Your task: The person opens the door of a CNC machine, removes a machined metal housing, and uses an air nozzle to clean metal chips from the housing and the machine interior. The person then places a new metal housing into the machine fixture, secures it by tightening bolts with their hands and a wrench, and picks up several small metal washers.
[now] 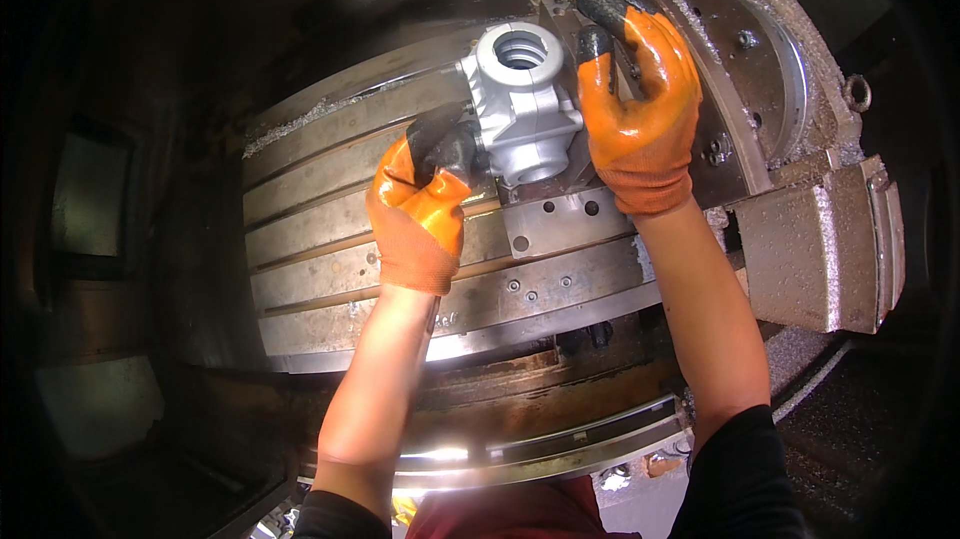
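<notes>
A silver cast metal housing (524, 114) with a round, ringed bore facing up sits on a fixture on the slotted machine table. My left hand (422, 204), in an orange glove with black fingertips, is at its left side. Those fingers are curled together and their tips come up against the casting; whatever they pinch is hidden. On the other side, my right hand (645, 104), gloved the same way, is raised beside the housing over the fixture's right part. Its thumb and fingers are bent but apart, with nothing seen between them.
Long slots run across the metal table (330, 264). A flat plate with holes (560, 223) lies in front of the housing. To the right stand a large round fixture head (745, 59) and a blocky bracket (800, 249), both speckled with metal chips. A rail (560, 444) crosses nearest me.
</notes>
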### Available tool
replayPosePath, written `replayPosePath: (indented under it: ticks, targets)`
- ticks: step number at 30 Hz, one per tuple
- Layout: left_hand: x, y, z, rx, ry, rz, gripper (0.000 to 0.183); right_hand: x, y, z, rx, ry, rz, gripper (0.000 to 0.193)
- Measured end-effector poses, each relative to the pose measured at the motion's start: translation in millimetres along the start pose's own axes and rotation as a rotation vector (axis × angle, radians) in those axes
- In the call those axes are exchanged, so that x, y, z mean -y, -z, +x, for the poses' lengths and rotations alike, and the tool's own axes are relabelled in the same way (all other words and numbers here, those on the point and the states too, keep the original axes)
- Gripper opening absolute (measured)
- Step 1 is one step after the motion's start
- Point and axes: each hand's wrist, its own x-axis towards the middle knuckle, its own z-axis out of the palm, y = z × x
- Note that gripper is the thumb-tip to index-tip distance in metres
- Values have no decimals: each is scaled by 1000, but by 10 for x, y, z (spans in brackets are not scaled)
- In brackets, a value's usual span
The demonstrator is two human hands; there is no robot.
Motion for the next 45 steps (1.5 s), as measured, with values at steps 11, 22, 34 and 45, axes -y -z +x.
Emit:
replayPosePath:
  ticks: [11, 22, 34, 45]
  targets:
    - [-19, -70, -51, -23, 20, -141, 40, 11, -12, -67, 11, -101, 47, 41]
    - [-93, -109, -16, -38, -64, 71, 31, 15, 14, -92, 69, -161, 32, 41]
    - [-49, 42, -25, 69, 152, 143, 22, 6, -13, -109, 13, -119, 45, 42]
    - [-210, 57, 130, 26, 443, 110, 14, 23, -29, -103, 10, -151, 84, 41]
